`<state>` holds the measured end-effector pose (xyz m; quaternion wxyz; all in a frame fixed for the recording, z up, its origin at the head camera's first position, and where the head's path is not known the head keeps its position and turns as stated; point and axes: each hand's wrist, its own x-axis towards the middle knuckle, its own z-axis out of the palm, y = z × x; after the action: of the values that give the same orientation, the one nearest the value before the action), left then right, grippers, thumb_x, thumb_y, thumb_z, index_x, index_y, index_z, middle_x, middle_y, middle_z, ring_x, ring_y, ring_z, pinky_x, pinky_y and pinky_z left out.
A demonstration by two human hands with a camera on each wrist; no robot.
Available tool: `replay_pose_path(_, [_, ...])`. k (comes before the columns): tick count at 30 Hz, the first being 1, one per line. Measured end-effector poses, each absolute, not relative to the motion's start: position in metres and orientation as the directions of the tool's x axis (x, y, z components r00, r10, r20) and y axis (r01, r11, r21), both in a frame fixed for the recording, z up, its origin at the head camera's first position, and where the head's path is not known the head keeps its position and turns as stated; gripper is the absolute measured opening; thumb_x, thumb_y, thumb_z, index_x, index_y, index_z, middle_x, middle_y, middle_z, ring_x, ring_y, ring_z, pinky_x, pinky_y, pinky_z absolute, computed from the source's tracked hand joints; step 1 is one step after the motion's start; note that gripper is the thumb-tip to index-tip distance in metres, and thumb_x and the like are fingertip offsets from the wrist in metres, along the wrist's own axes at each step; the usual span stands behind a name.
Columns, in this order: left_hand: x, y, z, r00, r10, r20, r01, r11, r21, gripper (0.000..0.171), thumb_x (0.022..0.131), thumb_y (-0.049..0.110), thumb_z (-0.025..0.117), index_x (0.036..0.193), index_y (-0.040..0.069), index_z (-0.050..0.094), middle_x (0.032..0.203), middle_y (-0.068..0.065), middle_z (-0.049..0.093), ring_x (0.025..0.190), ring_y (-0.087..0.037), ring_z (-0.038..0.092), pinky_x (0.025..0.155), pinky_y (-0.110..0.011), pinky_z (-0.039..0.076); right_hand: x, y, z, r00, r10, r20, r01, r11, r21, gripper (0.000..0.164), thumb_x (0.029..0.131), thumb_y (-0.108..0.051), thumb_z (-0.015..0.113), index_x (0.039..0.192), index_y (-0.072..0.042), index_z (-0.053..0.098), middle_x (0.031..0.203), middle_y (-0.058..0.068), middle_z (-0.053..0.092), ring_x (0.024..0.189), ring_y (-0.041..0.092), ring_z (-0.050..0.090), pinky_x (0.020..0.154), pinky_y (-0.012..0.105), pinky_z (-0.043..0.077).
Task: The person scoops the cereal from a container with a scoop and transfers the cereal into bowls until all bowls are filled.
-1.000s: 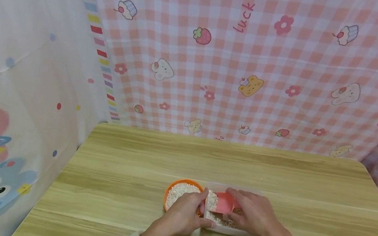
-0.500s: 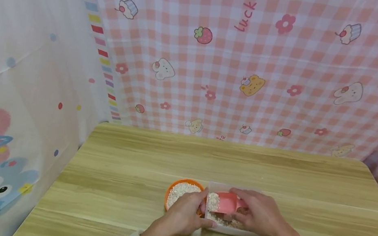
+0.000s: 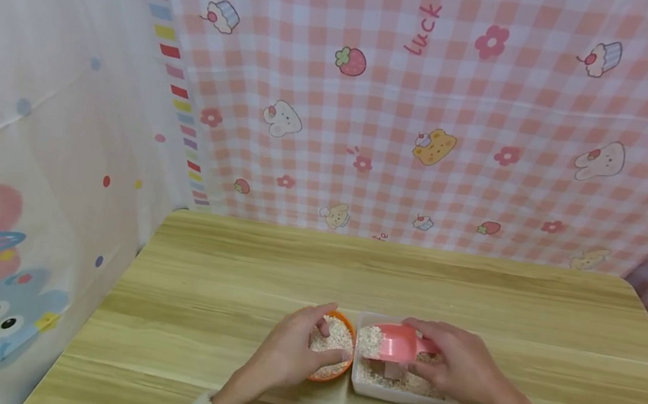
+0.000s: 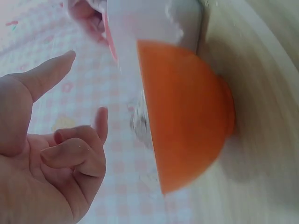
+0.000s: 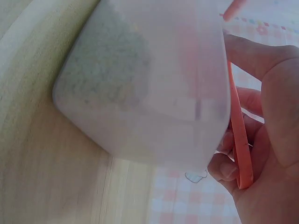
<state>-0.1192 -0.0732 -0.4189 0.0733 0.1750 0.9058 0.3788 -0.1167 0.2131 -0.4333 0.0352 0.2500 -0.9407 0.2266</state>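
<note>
My right hand [image 3: 460, 365] grips the handle of a pink scoop [image 3: 400, 343], which lies level over a translucent plastic box [image 3: 401, 396]. Pale, oat-like flakes [image 3: 369, 342] fill the scoop's front end, and more flakes cover the box's bottom. In the right wrist view, fingers and thumb wrap the scoop's handle [image 5: 241, 144] beside the box wall. Left of the box, touching or nearly so, stands an orange bowl [image 4: 187, 116] full of similar flakes. My left hand [image 3: 290, 346] hovers at the bowl's left side, thumb spread and fingers loosely bent, holding nothing.
Everything stands on a wood-grain table [image 3: 263, 263]. Behind it hangs a pink checked cloth [image 3: 376, 111], and a white printed curtain [image 3: 54, 138] hangs at the left.
My left hand has let go of the box's left edge and moved left over the bowl. The scoop of flakes has risen slightly, with my right hand shifting a little right.
</note>
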Motion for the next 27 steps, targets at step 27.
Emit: replay_pose_path(27, [-0.129,-0.126,-0.442,-0.924,0.371,-0.090,0.183,0.638,0.748,0.105,0.073,0.045,0.086,0.156,0.012,0.029,0.140,-0.023,0.044,0.125,-0.036,0.045,0.099,-0.059,0.044,-0.115,0.221,-0.426,-0.882,-0.435,0.181,-0.467,0.756,-0.459,0.060,0.079,-0.027,0.083,0.133,-0.013,0.062,0.125,0.007,0.068,0.098,0.015,0.064,0.078,0.039,0.053])
